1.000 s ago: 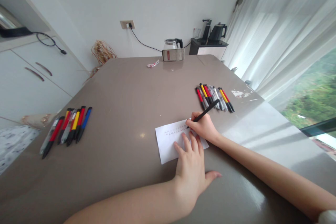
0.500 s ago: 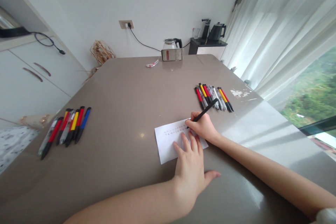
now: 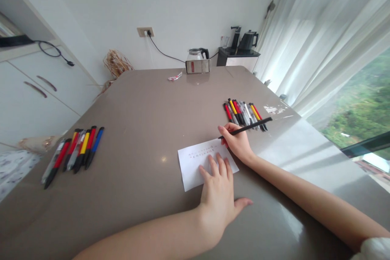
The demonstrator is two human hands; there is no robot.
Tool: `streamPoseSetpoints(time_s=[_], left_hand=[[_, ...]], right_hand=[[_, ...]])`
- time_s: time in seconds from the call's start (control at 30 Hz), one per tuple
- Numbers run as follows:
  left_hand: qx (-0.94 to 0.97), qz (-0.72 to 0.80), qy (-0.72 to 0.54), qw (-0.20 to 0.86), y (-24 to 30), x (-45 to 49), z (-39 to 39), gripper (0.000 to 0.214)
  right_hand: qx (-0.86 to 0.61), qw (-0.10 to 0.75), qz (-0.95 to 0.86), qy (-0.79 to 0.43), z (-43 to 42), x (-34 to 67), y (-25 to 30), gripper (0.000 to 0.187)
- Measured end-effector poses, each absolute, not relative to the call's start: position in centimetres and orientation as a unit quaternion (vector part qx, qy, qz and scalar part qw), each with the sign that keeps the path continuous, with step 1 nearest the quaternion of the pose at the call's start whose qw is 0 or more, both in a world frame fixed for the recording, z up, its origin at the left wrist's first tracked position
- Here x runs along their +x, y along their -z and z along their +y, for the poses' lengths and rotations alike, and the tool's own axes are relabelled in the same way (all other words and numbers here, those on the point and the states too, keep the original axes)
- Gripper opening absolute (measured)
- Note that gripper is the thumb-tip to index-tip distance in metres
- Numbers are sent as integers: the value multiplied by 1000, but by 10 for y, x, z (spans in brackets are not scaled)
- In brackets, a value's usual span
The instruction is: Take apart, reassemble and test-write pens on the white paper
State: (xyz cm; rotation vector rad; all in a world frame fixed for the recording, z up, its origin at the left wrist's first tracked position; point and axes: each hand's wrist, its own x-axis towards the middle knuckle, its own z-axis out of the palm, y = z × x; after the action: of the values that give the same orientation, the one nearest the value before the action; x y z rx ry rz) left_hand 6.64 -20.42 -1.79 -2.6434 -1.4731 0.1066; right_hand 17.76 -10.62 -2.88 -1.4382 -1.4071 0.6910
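A white slip of paper [image 3: 195, 164] with two short lines of writing lies on the brown table [image 3: 146, 105]. My left hand [image 3: 219, 193] rests flat on the paper's near edge, fingers stretched out. My right hand [image 3: 237, 144] is at the paper's far right corner, pinching a black pen [image 3: 250, 126] that now lies almost level, its tip just off the sheet. Behind that hand lies a row of several pens [image 3: 243, 113] in red, yellow, clear and black.
A second group of several pens [image 3: 74, 152] lies at the table's left. A phone [image 3: 198, 66] stands at the far edge beside a small wrapper [image 3: 175, 76]. Kettles [image 3: 243, 40] sit on a side unit; curtains [image 3: 319, 40] hang to the right.
My right hand has lifted the pen's tip off the paper and tipped the pen flatter, its back end swinging right. My left hand has stayed on the sheet.
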Motion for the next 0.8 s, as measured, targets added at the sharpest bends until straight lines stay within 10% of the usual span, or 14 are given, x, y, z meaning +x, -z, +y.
streamPoseSetpoints(time_s=[0.47,0.8], left_hand=[[-872,-485,-26,59,22,66,-204,88],[-872,-485,-26,58,22,66,-205,87]], right_hand=[[-488,609,-617,-96,-95,199,-9,16],[-438,551,-706,-82,-109,186,-15,12]])
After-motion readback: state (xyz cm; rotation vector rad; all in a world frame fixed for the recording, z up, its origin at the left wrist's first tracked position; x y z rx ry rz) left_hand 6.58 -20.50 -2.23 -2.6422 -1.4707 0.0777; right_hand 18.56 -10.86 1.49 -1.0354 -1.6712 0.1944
